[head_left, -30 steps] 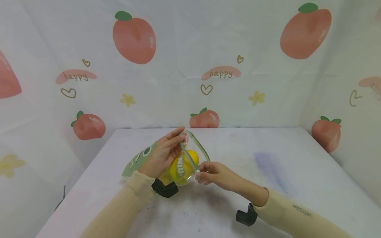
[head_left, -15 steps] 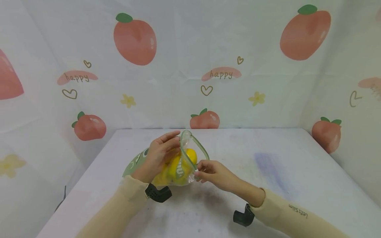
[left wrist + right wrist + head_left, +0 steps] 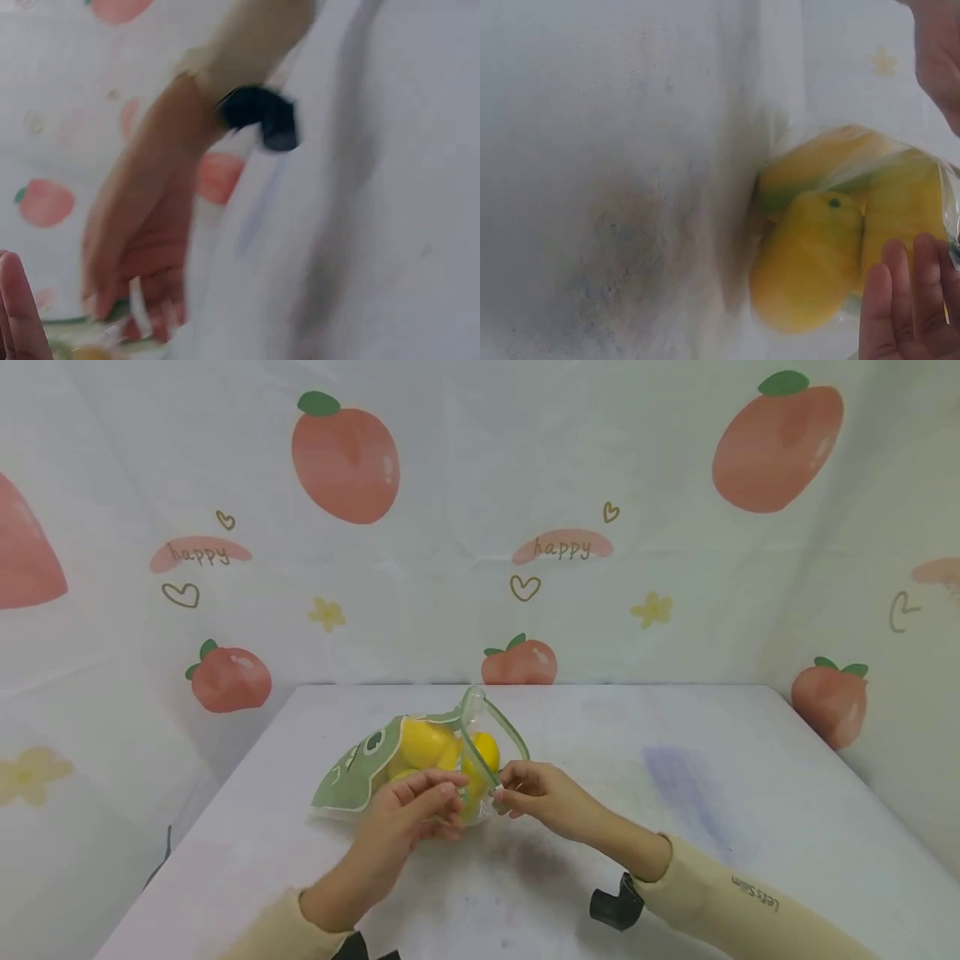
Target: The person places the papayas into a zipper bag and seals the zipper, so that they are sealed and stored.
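Note:
A clear zip bag (image 3: 358, 777) with a green cartoon face printed on it lies on the table, its green-edged mouth facing right and gaping. Yellow mangoes (image 3: 423, 743) fill it; the right wrist view shows green patches on a mango (image 3: 802, 262) through the plastic. My right hand (image 3: 551, 802) pinches the near corner of the bag's mouth at the small white zip slider (image 3: 498, 792). My left hand (image 3: 408, 827) is in front of the bag with loosely bent fingers and nothing in them, overlapping the bag's near side in the head view.
The white table (image 3: 675, 893) has a bluish stain (image 3: 690, 797) on the right. Behind it hangs a white cloth (image 3: 450, 468) printed with peaches. A dark cable (image 3: 159, 858) shows beyond the table's left edge. Each wrist wears a black camera mount (image 3: 618, 903).
My left hand has let go of the bag's far upper rim and come down and toward me, uncovering the mangoes and printed face. My right hand stays at the near corner.

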The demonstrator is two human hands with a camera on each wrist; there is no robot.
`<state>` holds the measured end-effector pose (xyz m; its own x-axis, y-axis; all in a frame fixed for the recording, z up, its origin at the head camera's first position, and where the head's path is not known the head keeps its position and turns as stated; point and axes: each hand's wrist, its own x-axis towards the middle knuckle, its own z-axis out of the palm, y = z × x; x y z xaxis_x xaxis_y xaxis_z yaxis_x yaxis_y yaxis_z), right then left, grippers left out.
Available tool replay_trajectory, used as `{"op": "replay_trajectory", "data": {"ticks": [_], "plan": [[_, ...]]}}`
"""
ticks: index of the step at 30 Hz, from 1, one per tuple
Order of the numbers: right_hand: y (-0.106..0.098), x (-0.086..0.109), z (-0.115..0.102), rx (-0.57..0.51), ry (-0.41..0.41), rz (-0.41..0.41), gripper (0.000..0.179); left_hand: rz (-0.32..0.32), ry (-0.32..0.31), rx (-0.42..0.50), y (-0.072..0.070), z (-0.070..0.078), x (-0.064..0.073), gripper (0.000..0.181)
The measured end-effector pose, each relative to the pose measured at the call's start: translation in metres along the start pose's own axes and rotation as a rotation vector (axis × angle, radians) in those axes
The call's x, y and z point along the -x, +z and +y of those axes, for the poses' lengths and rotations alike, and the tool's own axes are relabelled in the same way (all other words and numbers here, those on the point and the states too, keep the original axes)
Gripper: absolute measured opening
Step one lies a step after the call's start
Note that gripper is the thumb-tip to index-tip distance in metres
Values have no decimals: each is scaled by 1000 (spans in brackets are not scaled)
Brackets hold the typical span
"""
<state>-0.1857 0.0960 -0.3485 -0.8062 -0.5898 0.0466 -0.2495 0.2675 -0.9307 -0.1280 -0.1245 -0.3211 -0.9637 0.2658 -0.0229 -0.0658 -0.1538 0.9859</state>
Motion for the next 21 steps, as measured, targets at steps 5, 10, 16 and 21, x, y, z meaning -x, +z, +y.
{"op": "replay_trajectory", "data": {"ticks": [5, 10, 16, 21], "plan": [[-1, 0, -1, 38, -10, 16, 16, -176, -196, 46, 10, -31, 16, 27], [-1, 0, -1, 64, -1, 22, 16, -111, -286, 121, 20, -57, 15, 30], [-1, -1, 0, 79, 33, 34, 15, 55, -228, 294, 33, -65, 6, 28], [-1, -1, 0, 91, 38, 52, 16, 140, -215, 403, 42, -62, 1, 27]]}}
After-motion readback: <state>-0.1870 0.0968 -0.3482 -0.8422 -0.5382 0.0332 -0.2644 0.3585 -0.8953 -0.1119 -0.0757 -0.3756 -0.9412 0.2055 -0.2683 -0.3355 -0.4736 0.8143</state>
